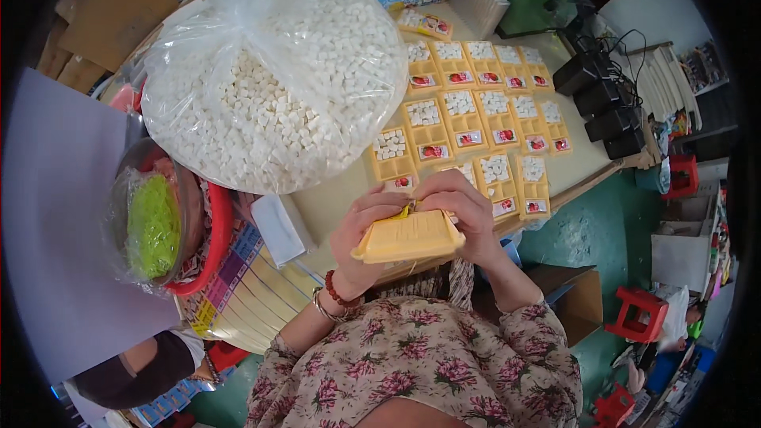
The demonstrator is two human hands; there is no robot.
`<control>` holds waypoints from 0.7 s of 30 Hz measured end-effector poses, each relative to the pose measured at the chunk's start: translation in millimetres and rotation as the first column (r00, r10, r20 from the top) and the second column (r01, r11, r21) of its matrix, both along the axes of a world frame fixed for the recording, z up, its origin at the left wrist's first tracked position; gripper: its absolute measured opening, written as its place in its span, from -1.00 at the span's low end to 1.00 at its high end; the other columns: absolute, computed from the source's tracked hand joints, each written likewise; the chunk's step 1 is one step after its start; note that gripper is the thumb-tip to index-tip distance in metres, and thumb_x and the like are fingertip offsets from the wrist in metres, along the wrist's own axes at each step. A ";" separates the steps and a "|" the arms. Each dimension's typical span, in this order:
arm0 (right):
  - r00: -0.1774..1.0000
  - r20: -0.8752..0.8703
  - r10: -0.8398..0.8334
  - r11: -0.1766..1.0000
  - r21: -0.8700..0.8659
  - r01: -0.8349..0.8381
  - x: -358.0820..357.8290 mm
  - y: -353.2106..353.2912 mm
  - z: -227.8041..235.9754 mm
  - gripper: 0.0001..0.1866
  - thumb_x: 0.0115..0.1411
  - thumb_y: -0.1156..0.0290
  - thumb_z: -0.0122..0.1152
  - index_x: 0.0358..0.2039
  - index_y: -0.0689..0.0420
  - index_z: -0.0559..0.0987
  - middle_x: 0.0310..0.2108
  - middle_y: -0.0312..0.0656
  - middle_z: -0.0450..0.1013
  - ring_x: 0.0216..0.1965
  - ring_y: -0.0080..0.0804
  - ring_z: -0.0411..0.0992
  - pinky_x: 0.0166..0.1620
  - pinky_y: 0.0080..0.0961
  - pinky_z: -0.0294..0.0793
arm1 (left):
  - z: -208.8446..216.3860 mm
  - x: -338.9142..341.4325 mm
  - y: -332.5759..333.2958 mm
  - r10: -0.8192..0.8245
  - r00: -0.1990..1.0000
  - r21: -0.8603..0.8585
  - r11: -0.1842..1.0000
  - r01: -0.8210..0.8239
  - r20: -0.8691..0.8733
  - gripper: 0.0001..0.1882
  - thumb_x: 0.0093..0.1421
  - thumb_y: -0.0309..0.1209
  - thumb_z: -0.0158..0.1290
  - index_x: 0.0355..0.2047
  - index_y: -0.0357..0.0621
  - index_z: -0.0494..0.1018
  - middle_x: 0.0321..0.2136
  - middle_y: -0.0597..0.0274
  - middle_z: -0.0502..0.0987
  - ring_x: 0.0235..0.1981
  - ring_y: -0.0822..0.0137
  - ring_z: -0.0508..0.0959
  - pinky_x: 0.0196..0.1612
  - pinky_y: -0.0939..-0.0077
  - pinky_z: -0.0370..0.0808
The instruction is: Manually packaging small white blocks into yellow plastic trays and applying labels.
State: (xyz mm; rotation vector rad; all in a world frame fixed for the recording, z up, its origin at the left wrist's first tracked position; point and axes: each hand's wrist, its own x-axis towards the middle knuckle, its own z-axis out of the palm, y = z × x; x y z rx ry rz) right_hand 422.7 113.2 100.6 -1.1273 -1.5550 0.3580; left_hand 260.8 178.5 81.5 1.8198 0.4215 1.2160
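Between my hands is a yellow plastic tray (408, 239), tipped up so that its underside faces me. My left hand (361, 230) is closed on its left end, and my right hand (468, 210) grips the right end. A small yellow packet (405, 211) shows at its far edge near my fingertips; what the tray holds is hidden. Just beyond my hands, several yellow compartment trays (448, 147) lie in rows. They carry small white cubes (422, 113) and little packets with a red picture (432, 151).
A big clear bag of white cubes (277, 103) fills the far left of the table (337, 202). Near it are a white box (283, 228), a red basin (222, 230) and a bag of green shreds (154, 226). Black devices (602, 99) stand along the right edge; red stools (638, 315) are on the floor.
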 end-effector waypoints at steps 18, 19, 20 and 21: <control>0.842 -0.107 -0.528 0.827 -0.289 0.482 141.9 81.0 -88.5 -0.77 0.14 0.54 0.04 -0.17 0.28 0.40 -0.49 -0.31 0.36 -0.48 -0.67 0.34 -0.43 -0.70 0.38 | -41.3 22.4 2.1 -0.260 0.942 -0.499 0.858 0.124 -0.213 -0.41 0.15 -0.43 0.04 0.17 -0.19 0.08 0.01 0.11 0.34 -0.05 0.33 0.39 0.02 0.44 0.32; 0.848 -0.072 -0.525 0.829 -0.268 0.491 165.4 110.4 -87.4 -0.78 0.13 0.51 0.07 -0.19 0.27 0.44 -0.55 -0.34 0.34 -0.51 -0.69 0.32 -0.47 -0.71 0.34 | -42.4 12.2 4.5 -0.244 0.945 -0.498 0.861 0.109 -0.216 -0.41 0.15 -0.43 0.04 0.17 -0.19 0.08 0.01 0.11 0.34 -0.05 0.33 0.39 0.02 0.44 0.32; 0.851 -0.033 -0.524 0.829 -0.247 0.501 185.4 138.6 -84.7 -0.79 0.12 0.48 0.10 -0.22 0.26 0.47 -0.60 -0.38 0.31 -0.54 -0.71 0.29 -0.50 -0.73 0.30 | -43.0 1.7 6.2 -0.379 0.888 -0.557 0.810 0.183 -0.259 -0.49 0.17 -0.45 0.01 0.12 -0.20 0.15 -0.02 0.14 0.37 -0.04 0.34 0.40 0.02 0.46 0.33; 0.855 0.020 -0.518 0.821 -0.269 0.503 211.7 168.2 -89.0 -0.79 0.11 0.45 0.13 -0.25 0.26 0.50 -0.62 -0.38 0.34 -0.53 -0.71 0.30 -0.50 -0.72 0.29 | -43.8 -6.7 6.6 -0.511 0.810 -0.616 0.746 0.252 -0.287 -0.56 0.19 -0.46 -0.01 0.08 -0.22 0.21 -0.05 0.16 0.41 -0.04 0.35 0.42 0.02 0.48 0.35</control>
